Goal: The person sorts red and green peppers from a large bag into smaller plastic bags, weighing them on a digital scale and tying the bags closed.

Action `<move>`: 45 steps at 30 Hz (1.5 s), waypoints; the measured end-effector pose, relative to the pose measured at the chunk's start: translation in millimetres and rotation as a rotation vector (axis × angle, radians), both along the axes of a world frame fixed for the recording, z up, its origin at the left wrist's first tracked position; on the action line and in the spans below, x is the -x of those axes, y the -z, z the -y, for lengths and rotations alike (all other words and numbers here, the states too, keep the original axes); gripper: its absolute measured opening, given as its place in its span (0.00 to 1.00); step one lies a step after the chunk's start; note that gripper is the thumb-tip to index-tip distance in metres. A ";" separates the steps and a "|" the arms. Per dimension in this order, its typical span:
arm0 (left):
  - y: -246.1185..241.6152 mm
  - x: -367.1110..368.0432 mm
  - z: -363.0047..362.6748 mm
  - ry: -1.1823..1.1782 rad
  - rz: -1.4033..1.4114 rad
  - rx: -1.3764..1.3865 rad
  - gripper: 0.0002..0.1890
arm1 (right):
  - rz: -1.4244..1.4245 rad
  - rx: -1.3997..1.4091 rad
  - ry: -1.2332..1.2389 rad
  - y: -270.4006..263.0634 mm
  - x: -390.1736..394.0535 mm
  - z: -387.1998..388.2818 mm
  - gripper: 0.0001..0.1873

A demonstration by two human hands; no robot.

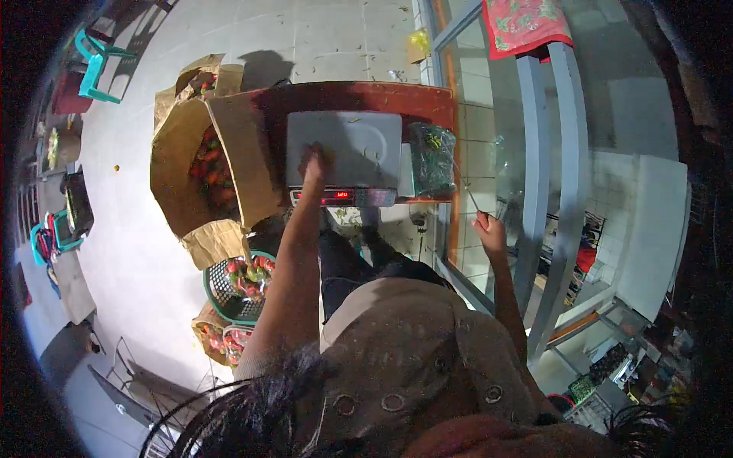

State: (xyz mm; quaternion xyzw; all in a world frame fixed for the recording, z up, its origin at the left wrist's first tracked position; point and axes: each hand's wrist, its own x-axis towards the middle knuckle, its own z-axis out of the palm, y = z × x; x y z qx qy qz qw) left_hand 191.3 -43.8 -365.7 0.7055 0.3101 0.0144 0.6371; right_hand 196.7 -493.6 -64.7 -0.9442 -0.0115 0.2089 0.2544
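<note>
A digital weighing scale [343, 131] with a grey platform and a red lit display stands on a dark red wooden table [366, 91]. Over the left part of its platform is my left hand [314, 163], blurred and shadowed; its fingers and anything in them cannot be made out. Small green bits lie on the platform. To the right of the scale sits a stack of clear plastic bags [433, 160] with a few green pieces on top. My right hand [489, 228], beyond the table's right edge, pinches the end of a thin cord or strip [467, 186] that runs up towards the bags.
A large open brown paper bag [166, 172] with red peppers [212, 172] stands left of the table. Below it are a green plastic basket [215, 292] with bagged red and green peppers and another paper bag [203, 326]. Grey posts [532, 172] rise at the right.
</note>
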 end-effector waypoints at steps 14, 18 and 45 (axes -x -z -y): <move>-212.0 15.7 18.6 0.169 0.377 0.773 0.25 | 0.034 -0.135 -0.164 18.4 -24.4 -91.6 0.22; -251.8 25.3 36.6 -0.160 0.352 1.113 0.18 | 0.042 -0.481 -0.127 -3.7 -19.7 -123.2 0.22; -348.4 9.0 92.6 0.017 0.287 0.419 0.25 | 0.130 -0.921 -0.025 -25.2 -47.8 -147.1 0.13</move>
